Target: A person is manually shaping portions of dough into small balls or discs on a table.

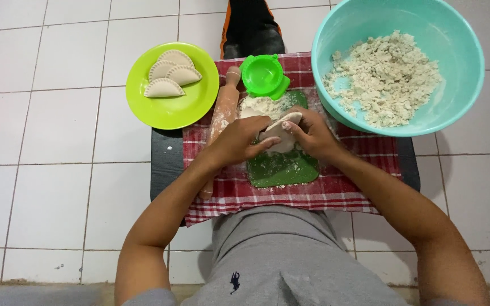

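Both my left hand [238, 140] and right hand [311, 133] pinch a folded dough round [279, 129] mid-frame, fingers closed on it above the green board [283, 169].

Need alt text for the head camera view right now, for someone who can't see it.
Both hands, left hand and right hand, hold a flat dough round over a floured green board. Around them: rolling pin, green press mould, three dumplings on a lime plate, teal bowl of crumbly filling.

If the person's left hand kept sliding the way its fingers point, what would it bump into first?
The left hand points rightward at the dough round, which its fingertips already seem to touch. Just behind that is the right hand, holding the same dough from the other side.
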